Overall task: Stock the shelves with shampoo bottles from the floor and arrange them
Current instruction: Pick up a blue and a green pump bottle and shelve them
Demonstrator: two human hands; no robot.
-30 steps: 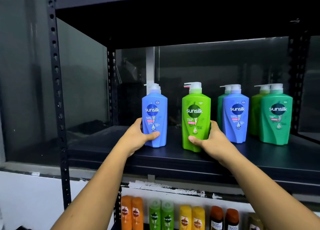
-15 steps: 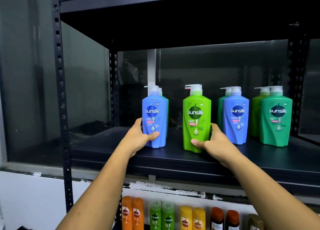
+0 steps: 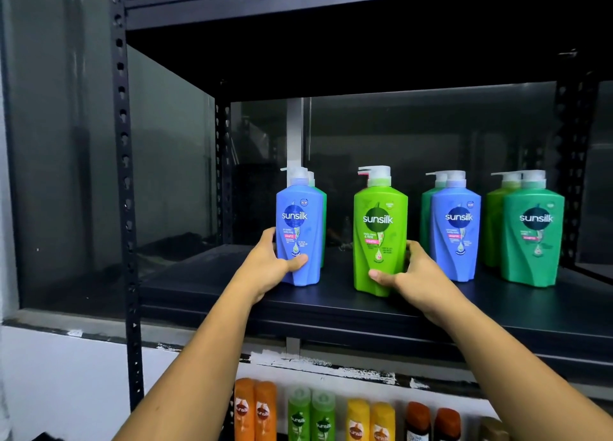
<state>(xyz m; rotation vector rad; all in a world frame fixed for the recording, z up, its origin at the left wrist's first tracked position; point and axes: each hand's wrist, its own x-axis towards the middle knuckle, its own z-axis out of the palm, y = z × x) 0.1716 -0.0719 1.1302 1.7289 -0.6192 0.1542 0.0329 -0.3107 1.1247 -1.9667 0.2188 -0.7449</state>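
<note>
On the black shelf board (image 3: 232,294) stand several Sunsilk pump bottles. My left hand (image 3: 268,265) grips the lower part of a blue bottle (image 3: 300,228), which stands upright in front of a dark green bottle (image 3: 321,208) that is mostly hidden. My right hand (image 3: 414,275) grips the base of a light green bottle (image 3: 379,228), also upright on the board. To the right stand a second blue bottle (image 3: 459,228) in front of a green one, then a teal-green bottle (image 3: 534,231) in front of a light green one.
A perforated black upright (image 3: 124,175) frames the shelf's left side, with dark glass behind. The board's left part is bare. On the shelf below stand smaller orange bottles (image 3: 255,410), green bottles (image 3: 310,417), yellow bottles (image 3: 370,420) and brown bottles (image 3: 431,424).
Both bottles have slid slightly further back on the board, the blue one now in front of a dark green bottle. Both hands keep their grips.
</note>
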